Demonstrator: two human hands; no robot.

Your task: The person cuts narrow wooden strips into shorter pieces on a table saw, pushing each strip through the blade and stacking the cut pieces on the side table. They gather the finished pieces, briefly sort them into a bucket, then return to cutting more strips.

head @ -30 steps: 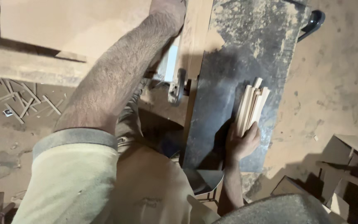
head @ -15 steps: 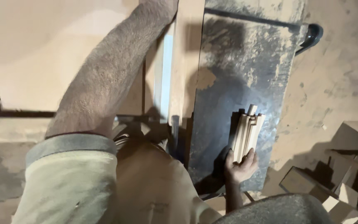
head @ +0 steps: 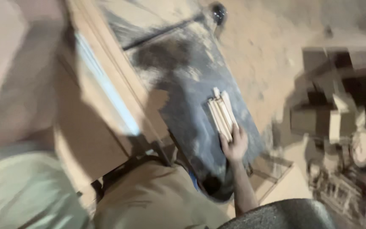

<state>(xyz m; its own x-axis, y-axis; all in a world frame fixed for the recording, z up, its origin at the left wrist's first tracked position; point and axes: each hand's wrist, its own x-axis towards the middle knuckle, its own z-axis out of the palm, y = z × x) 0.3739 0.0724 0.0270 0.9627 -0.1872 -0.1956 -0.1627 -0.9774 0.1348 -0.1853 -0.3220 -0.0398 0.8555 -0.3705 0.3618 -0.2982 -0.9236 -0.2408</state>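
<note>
View swung right and blurred; right hand [head: 234,145] still grips the wood strips [head: 222,113] on the dusty table [head: 183,80]; left hand's grip can't tell.

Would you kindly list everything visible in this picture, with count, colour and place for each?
wooden sticks: one small bundle, pale wood, lying on the machine table at the right hand's fingertips
machine table: one, dark grey and dusty, centre, running up and back
wooden board: one, light brown, long, along the table's left edge
wood offcuts: several, tan, piled at right, blurred
floor: sawdust-covered, tan, upper right
dark rounded surface: one, grey, bottom edge
left arm: blurred, reaching up at left, pale green sleeve; the hand is out of view
right hand: on the near end of the sticks
</note>
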